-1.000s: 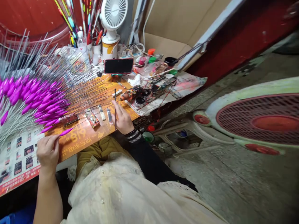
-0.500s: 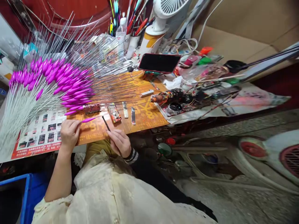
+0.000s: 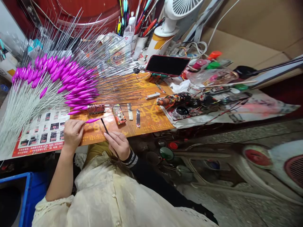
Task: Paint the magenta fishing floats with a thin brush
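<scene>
My left hand (image 3: 73, 134) is closed, pinching the near end of a magenta fishing float (image 3: 93, 120) whose long thin stem points right over the table edge. In my closed right hand (image 3: 118, 143) is a slim dark paintbrush (image 3: 104, 126), its tip up at the right end of the float's body. Whether the bristles touch the float I cannot tell. Behind my left hand lies a large fan of similar magenta floats (image 3: 80, 91), with pale stems toward me and dark stems pointing away.
Small paint-stained blocks (image 3: 119, 115) and flat strips (image 3: 138, 118) lie on the orange board (image 3: 151, 121). Farther back stand a phone (image 3: 167, 65), a white fan (image 3: 170, 25) and a bottle (image 3: 129, 31). Paint-crusted tools (image 3: 176, 100) lie at right; a blue crate (image 3: 35, 192) is lower left.
The paintbrush tip has moved left relative to the float, closing the gap to its right end. My left hand keeps its pinch. The whole view has shifted slightly.
</scene>
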